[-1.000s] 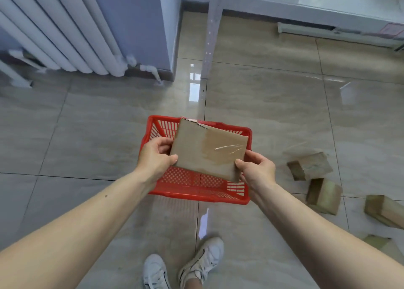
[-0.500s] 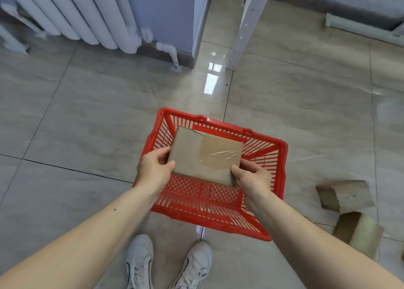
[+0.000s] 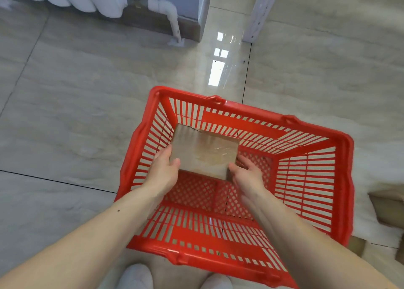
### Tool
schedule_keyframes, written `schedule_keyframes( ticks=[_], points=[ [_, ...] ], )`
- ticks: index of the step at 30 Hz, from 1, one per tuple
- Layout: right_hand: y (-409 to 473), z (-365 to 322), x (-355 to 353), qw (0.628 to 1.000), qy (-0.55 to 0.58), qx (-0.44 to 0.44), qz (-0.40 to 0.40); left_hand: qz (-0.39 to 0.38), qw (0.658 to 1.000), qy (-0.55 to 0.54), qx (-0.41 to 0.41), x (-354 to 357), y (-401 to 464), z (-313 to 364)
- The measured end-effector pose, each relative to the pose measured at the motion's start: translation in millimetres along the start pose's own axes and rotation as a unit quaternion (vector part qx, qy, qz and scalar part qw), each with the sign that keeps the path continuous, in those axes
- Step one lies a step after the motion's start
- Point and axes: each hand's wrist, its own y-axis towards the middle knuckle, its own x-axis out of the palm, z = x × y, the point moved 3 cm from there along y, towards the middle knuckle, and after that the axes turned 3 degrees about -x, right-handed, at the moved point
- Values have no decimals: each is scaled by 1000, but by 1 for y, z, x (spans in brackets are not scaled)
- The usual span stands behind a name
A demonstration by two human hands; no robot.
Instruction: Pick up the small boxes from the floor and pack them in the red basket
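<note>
The box [image 3: 204,154] was inside the basket [image 3: 341,179], toward its far-left corner; whether it touched the mesh bottom could not be told. The left hand [image 3: 162,171] gripped its left edge, thumb on top, and the right hand [image 3: 248,174] gripped its right edge. Another box [image 3: 388,207] lay on the floor [image 3: 65,113] just right of the basket.

Slotted plastic basket [image 3: 306,201], glossy tiled floor [image 3: 76,113]

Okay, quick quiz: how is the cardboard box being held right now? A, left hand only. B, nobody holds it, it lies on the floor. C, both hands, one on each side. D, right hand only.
C: the left hand and right hand grip opposite sides of the cardboard box inside the red basket.
</note>
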Motion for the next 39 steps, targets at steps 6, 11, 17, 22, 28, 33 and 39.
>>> schedule_keyframes(
  ticks=[6, 11, 17, 22, 28, 33, 39],
  points=[
    [14, 8, 11, 1000, 20, 3, -20, -4, 1000, -13, 0, 10, 11, -7],
    [12, 11, 8, 998, 10, 25, -50, -26, 1000, -8, -6, 9, 12, -10],
    [-25, -5, -22, 998, -36, 37, -25, -20, 1000, 8, -13, 1, -20, 17],
    [-76, -30, -52, 998, -43, 35, -10, -27, 999, 25, -1, -6, -68, 53],
    [-146, -70, -107, 999, -19, 35, 4, -68, 996, 51, 37, 0, -141, 112],
    [-196, -101, -161, 998, 42, 29, 42, -92, 991, 63, 68, 14, -194, 170],
    [-245, -121, -228, 988, 117, 10, 103, -137, 981, 82, 111, 42, -247, 224]
  ],
)
